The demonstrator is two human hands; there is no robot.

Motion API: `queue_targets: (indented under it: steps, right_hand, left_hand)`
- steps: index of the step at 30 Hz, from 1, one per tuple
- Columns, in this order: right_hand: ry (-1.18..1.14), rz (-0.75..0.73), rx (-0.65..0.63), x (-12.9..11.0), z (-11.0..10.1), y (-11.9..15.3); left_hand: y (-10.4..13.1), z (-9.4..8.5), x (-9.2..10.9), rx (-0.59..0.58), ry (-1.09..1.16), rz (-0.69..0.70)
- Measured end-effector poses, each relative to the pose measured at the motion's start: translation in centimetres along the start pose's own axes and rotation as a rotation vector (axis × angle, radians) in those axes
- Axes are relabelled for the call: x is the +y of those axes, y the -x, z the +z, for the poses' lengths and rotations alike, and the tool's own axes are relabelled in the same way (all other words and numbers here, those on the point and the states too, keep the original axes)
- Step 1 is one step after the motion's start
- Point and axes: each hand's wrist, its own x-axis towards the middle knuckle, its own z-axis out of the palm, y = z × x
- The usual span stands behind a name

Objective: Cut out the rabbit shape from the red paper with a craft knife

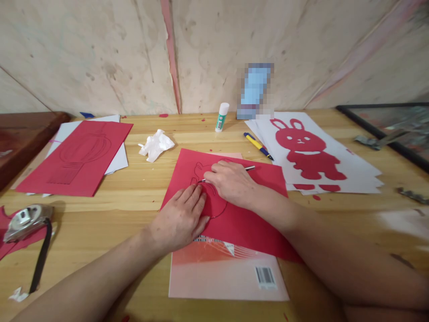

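Note:
A red sheet (258, 223) with a dark line drawing lies aslant over a pink booklet (224, 277) that has a barcode. My left hand (182, 214) rests flat on the sheet's left part, fingers stretched out beside the drawn lines. My right hand (228, 181) is closed around a thin silver craft knife (250, 168). Its tip touches the drawing close to my left fingertips, and its back end sticks out behind the hand.
Red paper with a lantern drawing (83, 152) lies left, near crumpled tissue (157, 145) and a tape measure (28, 221). Behind are a glue stick (221, 117) and a yellow-blue pen (258, 146). White sheets with a red rabbit cutout (301, 143) lie right.

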Motion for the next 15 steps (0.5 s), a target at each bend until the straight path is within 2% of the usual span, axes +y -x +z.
queue_targets:
  steps: [15]
  right_hand:
    - [0.058,-0.058,-0.017,-0.06,-0.28,-0.17]
  left_hand:
    - [0.1,-0.03,-0.51,-0.001,0.063,-0.068]
